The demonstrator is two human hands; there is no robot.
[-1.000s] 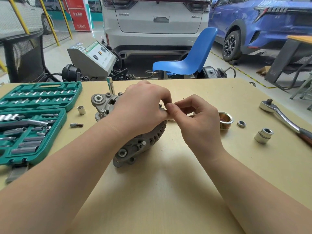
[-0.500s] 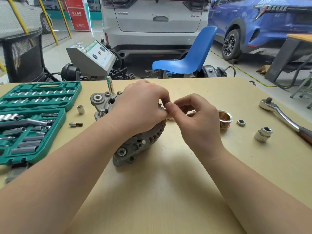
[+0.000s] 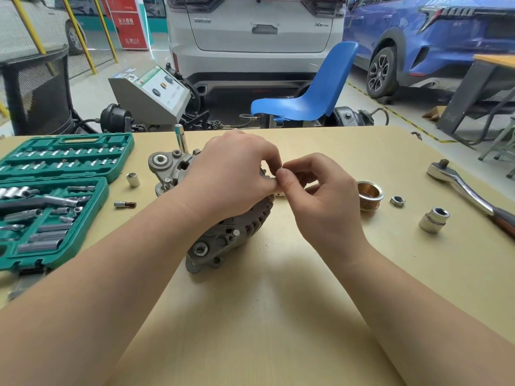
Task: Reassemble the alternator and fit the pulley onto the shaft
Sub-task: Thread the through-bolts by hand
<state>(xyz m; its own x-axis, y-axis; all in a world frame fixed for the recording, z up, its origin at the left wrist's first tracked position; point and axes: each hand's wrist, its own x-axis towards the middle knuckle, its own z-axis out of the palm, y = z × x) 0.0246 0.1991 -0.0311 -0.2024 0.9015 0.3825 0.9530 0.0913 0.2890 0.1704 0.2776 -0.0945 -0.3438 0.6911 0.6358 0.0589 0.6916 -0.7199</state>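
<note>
Alternator point(image 3: 223, 238) lies on its side near the middle of the table point(image 3: 278, 316), shaft end turned toward the right hand. Left hand point(image 3: 231, 176) is draped over the top of the housing, its fingers point(image 3: 269, 160) curled down at the shaft end. Right hand point(image 3: 315, 196) meets it there, thumb and forefinger pinched together on something small and pale; too small and too covered to name. The shaft itself is hidden behind both hands.

Pulley point(image 3: 369, 195) sits on the table just right of the right hand, not yet fitted. Nut point(image 3: 397, 201) lies beside it, a loose socket point(image 3: 434, 220) farther right, ratchet point(image 3: 468, 190) at the table's right edge. Open socket case point(image 3: 55, 196) at left.

Risks, as judged from here:
- The pinched piece is tiny and is held over the housing vents; a slip could drop it into the slots or roll it off the table.
- If it is a spacer or washer, seating it crooked on the shaft would keep the pulley from sitting flush.
- The alternator rests on a rounded side, steadied only by the left hand; sideways pressure at the shaft could rock it.
- The nut lies loose on the table close to the working elbow; a forearm sweep could knock it away.
</note>
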